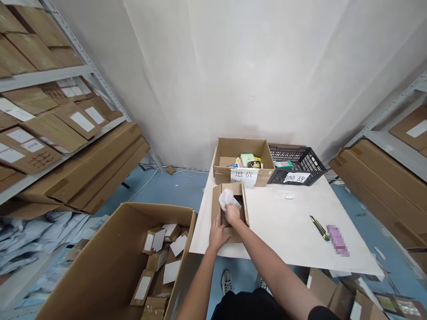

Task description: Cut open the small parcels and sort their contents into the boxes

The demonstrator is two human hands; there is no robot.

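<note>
A small open cardboard box (245, 206) sits near the front left edge of the white table (287, 226). My left hand (217, 234) rests against the box's near left side, fingers spread along the cardboard. My right hand (232, 214) is over the box's opening, closed on a crumpled white paper (226, 197) that sticks up above the fingers. The inside of the box is mostly hidden by my right hand.
At the table's back stand a labelled cardboard box (223, 161) with small packages and a labelled black plastic crate (308, 163). A utility knife (319, 227) and a blurred pink object (337, 240) lie at right. A large carton (110, 266) of small parcels stands at left; shelves of boxes on both sides.
</note>
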